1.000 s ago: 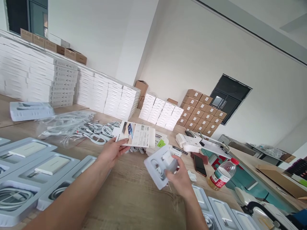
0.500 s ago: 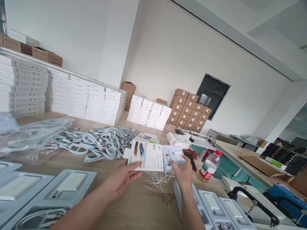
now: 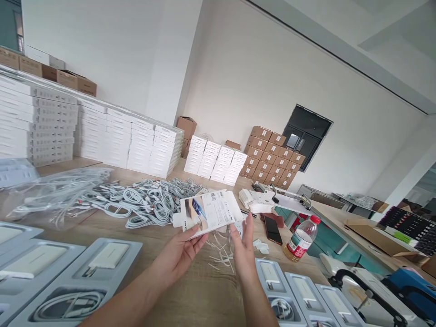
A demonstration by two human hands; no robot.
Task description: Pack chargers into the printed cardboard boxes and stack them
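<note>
A thin white printed box sleeve (image 3: 213,211), with a picture and small text on its face, is held tilted above the table. My left hand (image 3: 182,252) grips its lower left edge, thumb on the front and fingers beneath. At the right end, my right hand (image 3: 243,245) has its thumb against the sleeve's edge and its fingers stretched upward. Between that thumb and fingers shows a small part of a pale tray (image 3: 240,227); the rest of it is hidden inside the sleeve. An end flap (image 3: 177,220) sticks out at the left.
Filled grey trays (image 3: 109,268) lie at left, more trays (image 3: 277,290) at right. Behind are coiled cables (image 3: 153,200) and stacked white boxes (image 3: 136,145). White strips (image 3: 221,256), a phone (image 3: 273,229) and a red-capped bottle (image 3: 301,240) lie or stand nearby.
The tray has slid left into the sleeve, so its cable and white block no longer show. My right hand has moved left and its fingers have straightened.
</note>
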